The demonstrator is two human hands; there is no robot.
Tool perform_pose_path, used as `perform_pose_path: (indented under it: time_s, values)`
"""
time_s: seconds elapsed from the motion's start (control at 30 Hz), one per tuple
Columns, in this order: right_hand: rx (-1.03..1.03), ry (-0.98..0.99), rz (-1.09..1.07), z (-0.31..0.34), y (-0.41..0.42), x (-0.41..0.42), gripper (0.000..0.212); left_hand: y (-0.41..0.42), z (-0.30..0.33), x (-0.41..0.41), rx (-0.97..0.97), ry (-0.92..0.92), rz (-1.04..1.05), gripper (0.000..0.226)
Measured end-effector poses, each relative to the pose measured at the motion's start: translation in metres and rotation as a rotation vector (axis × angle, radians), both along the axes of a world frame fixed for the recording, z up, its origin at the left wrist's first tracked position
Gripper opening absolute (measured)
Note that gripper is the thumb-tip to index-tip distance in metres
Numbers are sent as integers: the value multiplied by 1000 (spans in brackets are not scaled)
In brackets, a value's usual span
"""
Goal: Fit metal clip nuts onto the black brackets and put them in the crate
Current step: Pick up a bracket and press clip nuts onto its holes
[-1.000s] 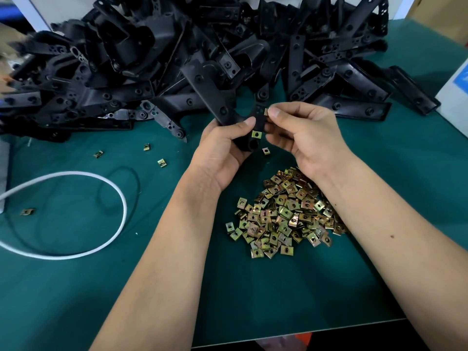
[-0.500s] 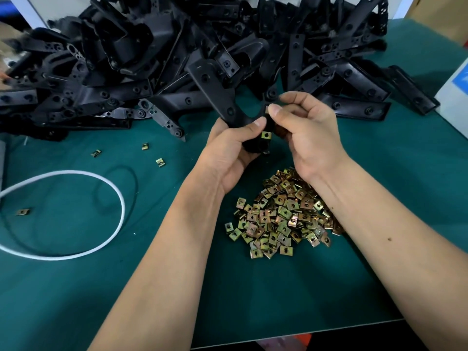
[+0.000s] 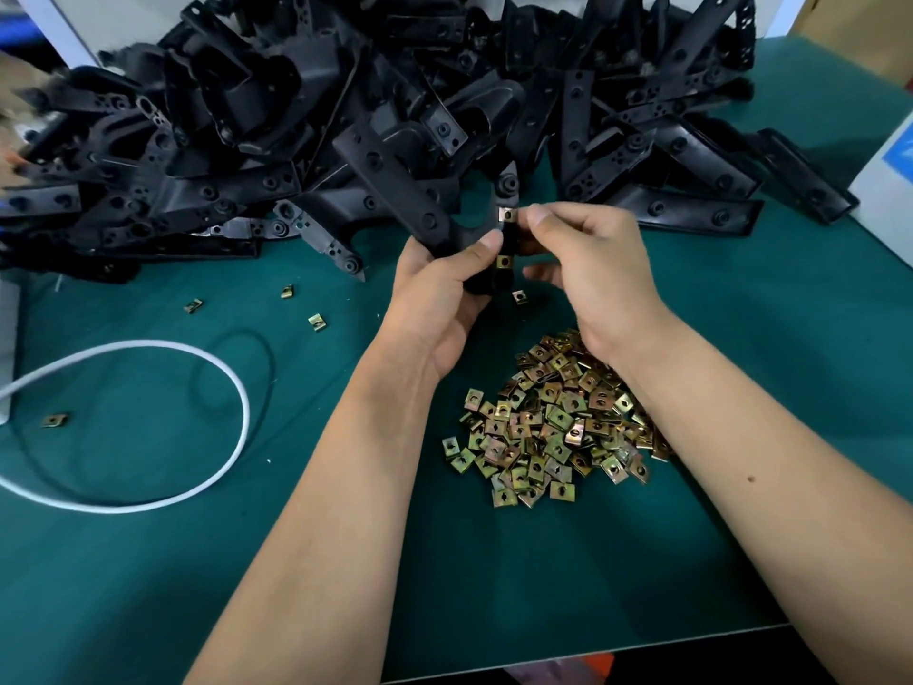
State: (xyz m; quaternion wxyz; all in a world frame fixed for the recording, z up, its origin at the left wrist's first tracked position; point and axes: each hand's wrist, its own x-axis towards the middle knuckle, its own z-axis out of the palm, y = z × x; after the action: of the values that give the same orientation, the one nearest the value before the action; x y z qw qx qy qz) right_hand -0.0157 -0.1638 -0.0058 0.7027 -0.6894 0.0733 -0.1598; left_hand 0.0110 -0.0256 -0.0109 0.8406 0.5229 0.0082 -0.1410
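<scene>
A white cable (image 3: pixel 163 437) lies in a loop at the left of the green mat (image 3: pixel 494 585), with several stray clip nuts (image 3: pixel 316 322) scattered near it. Behind, a large heap of black brackets (image 3: pixel 296 131) spans the far edge of the mat, within easy reach as the supply.

The left hand (image 3: pixel 439 299) grips one bracket (image 3: pixel 395 185) at its lower end, thumb curled over the front face, and holds it raised above the mat. This grip appears intended to steady the part while the other hand works on it. One fitted clip nut (image 3: pixel 504 262) sits on the bracket just beside the left thumb. A second clip nut (image 3: pixel 507 215) sits at the bracket edge above it, and the right hand (image 3: pixel 593 269) has its fingertips (image 3: pixel 536 217) touching this nut, apparently pushing it home. The remaining right fingers are curled; what they hold, if anything, cannot be determined.

The pile of clip nuts (image 3: pixel 553 422) lies directly below the right wrist, which keeps each pick short. A white box (image 3: pixel 889 165) stands at the right edge. The crate is not in view.
</scene>
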Motion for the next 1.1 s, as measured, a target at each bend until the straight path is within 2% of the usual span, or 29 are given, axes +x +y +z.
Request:
perform_pose_path:
  time_s: [0.13, 0.17, 0.23, 0.3, 0.4, 0.53, 0.6, 0.73, 0.87, 0.97, 1.1]
  values:
    - [-296, -115, 5, 0, -1, 1, 21, 0, -1, 2, 30, -29, 39, 46]
    - [-304, -121, 37, 0, -1, 1, 20, 1, -1, 2, 9, -28, 55, 46]
    - [-195, -90, 100, 1, 3, -1, 19, -1, -1, 3, -72, -6, 78, 44]
    - [-144, -53, 76, 0, 8, -2, 20, -6, 0, 2, -156, 36, 95, 46]
    - [-251, -55, -10, -3, 11, -1, 18, -12, -1, 1, -234, 63, 131, 47]
    - [-271, -53, -7, 0, 16, -4, 17, -13, -3, 0, -308, 63, 147, 35]
    - [-225, -39, -12, 1, 23, -5, 16, -12, -4, 0, -347, 70, 165, 32]
    - [127, 47, 60, 3, 33, -5, 20, -14, -3, 0, -365, 119, 220, 29]
    - [123, 77, 90, 5, 32, -7, 21, -14, -3, 1, -326, 126, 274, 34]
    - [39, 154, 90, 11, 17, -7, 23, -18, -1, -1, -244, 39, 299, 39]
    - [-67, 150, -17, 22, -5, -15, 31, -34, -1, -11, 58, -163, 279, 35]
